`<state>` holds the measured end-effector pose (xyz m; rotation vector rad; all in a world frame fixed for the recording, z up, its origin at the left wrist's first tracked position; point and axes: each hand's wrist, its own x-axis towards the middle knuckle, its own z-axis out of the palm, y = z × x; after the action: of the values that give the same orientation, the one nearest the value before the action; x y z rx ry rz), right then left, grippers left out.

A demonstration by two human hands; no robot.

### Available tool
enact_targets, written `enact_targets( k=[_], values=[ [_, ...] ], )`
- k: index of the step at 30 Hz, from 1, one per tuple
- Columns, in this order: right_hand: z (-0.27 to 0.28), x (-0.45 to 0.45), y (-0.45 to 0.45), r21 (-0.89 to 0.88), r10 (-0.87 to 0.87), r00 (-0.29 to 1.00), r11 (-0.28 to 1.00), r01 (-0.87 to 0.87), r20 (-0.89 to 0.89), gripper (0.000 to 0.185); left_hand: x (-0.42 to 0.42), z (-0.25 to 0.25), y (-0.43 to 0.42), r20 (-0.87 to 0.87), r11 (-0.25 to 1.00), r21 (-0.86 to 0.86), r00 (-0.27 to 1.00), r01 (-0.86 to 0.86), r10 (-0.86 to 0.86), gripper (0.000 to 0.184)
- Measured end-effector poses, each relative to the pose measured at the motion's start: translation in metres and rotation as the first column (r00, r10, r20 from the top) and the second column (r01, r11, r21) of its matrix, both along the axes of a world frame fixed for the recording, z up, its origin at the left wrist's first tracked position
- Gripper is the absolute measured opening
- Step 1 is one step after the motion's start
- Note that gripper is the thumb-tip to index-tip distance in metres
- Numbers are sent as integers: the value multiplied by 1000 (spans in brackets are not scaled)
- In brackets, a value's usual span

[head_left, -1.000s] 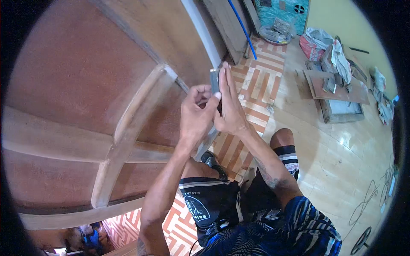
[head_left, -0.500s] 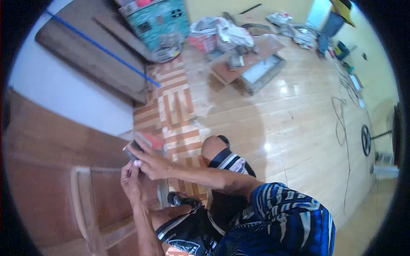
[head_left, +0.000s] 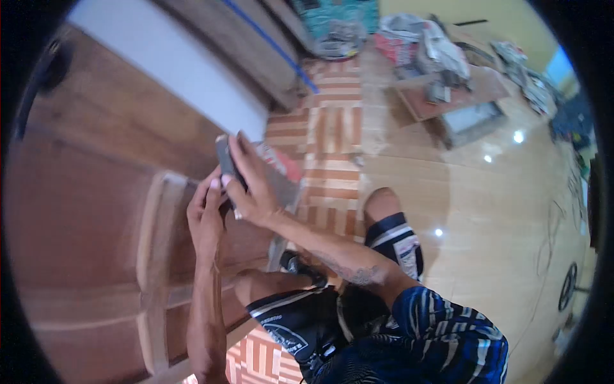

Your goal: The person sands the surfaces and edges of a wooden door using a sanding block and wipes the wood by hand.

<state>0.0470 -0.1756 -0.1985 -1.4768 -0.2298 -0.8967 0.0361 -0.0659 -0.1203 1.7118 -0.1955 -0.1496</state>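
A dark grey rectangular block [head_left: 229, 168] with a pale edge is held between my two hands, above a brown panelled wooden door [head_left: 83, 237]. My right hand [head_left: 256, 192] is wrapped round it from the right, with the thumb across its near face. On the lower left side, the fingers of my left hand [head_left: 208, 217] are closed in a pinch against the block. A small thing inside that pinch cannot be made out. Raised wooden moulding [head_left: 150, 256] runs along the door beneath my left hand.
Beyond my hands, a red and grey packet [head_left: 281, 163] lies near the door's edge. Brown boards [head_left: 256, 51] lean at the upper left with a blue strip [head_left: 281, 48]. Cloths and sacks [head_left: 425, 45] rest by a low wooden piece [head_left: 448, 96]. A cable [head_left: 543, 256] lies on the right.
My view has turned, so the room's things sit further right. The block has tipped more upright in my hands, and my right hand has shifted along it.
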Motion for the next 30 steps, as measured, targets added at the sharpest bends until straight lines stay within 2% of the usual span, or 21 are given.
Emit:
enact_targets(
  k=[4, 5, 7, 9, 10, 11, 15, 17, 20, 23, 24, 25, 28, 30],
  values=[
    [31, 28, 40, 236, 15, 1000, 972, -20, 23, 68, 7, 46, 17, 180, 966, 260, 982, 8, -57, 43],
    [35, 35, 45, 232, -21, 1000, 972, 21, -3, 69, 10, 51, 22, 257, 936, 352, 961, 6, -103, 41],
    [44, 46, 53, 220, -97, 993, 969, 109, -64, 69, -1, 83, 23, 442, 722, 683, 849, -110, -289, 39],
    [48, 62, 65, 226, -182, 983, 957, 180, -13, 70, -2, 95, 38, 498, 467, 847, 686, -254, -530, 36],
    [48, 70, 71, 229, -233, 973, 947, 225, 5, 70, 3, 99, 58, 477, 361, 879, 587, -312, -654, 34],
    [51, 75, 78, 246, -192, 981, 951, 186, -2, 71, 9, 100, 74, 431, 263, 887, 476, -379, -766, 33],
    [56, 74, 83, 89, -313, 948, 944, 317, -56, 70, 9, 87, 105, 248, 2, 860, 414, -510, -876, 35],
    [59, 73, 82, 116, -268, 962, 955, 273, -59, 70, 5, 82, 105, 156, -86, 856, 413, -509, -897, 38],
    [76, 79, 81, 88, -268, 963, 960, 266, 19, 68, 8, 80, 105, 272, 79, 911, 445, -405, -853, 35],
    [93, 86, 81, 60, -313, 947, 949, 309, 80, 66, 7, 86, 104, 338, 174, 917, 469, -359, -816, 30],
    [97, 89, 80, 55, -327, 940, 945, 323, 99, 66, 9, 86, 106, 308, 169, 934, 469, -316, -828, 29],
    [100, 91, 80, 119, -260, 956, 962, 245, 137, 66, 11, 87, 110, 277, 161, 948, 469, -273, -839, 28],
    [102, 103, 78, 24, -368, 899, 927, 373, 236, 67, 12, 90, 109, 174, 73, 972, 473, -223, -864, 28],
    [106, 104, 81, 58, -291, 917, 956, 286, 272, 68, 11, 92, 106, 134, 28, 975, 487, -218, -863, 29]
  ],
)
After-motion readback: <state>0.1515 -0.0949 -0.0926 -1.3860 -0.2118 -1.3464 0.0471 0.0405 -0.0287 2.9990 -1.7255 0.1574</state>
